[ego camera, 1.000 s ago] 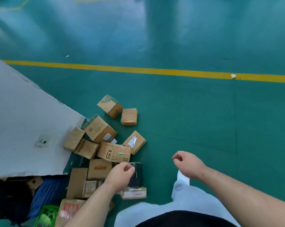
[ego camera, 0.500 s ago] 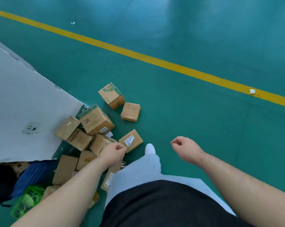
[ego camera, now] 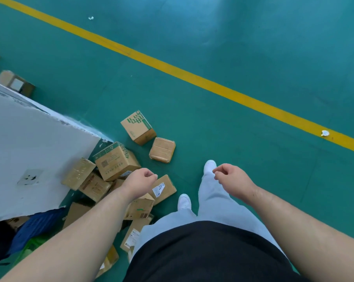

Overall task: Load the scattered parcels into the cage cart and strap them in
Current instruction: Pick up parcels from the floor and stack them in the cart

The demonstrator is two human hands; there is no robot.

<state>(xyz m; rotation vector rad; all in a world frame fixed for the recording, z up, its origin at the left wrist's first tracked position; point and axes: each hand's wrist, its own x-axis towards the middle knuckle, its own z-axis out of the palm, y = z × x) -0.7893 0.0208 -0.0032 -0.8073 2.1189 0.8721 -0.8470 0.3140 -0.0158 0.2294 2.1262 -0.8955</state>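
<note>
Several brown cardboard parcels lie scattered on the green floor beside a white wall. A green-printed box [ego camera: 138,127] and a flat taped parcel [ego camera: 162,149] lie farthest out. A larger green-printed box [ego camera: 116,160] leans on the pile. My left hand [ego camera: 140,183] hovers above a parcel with a white label [ego camera: 163,189], fingers curled, holding nothing. Over my leg, my right hand [ego camera: 231,180] is loosely curled and empty too. No cage cart is in view.
A white wall [ego camera: 29,151] with a socket fills the left. A blue crate [ego camera: 35,226] and a green crate [ego camera: 31,246] sit at its foot. A yellow floor line [ego camera: 192,77] crosses diagonally. Another box [ego camera: 14,82] lies far left. My feet [ego camera: 184,201] stand next to the pile.
The view has swung and I have stepped forward beside the pile. My left hand rose away from the parcels near my feet. Both hands stay curled and empty.
</note>
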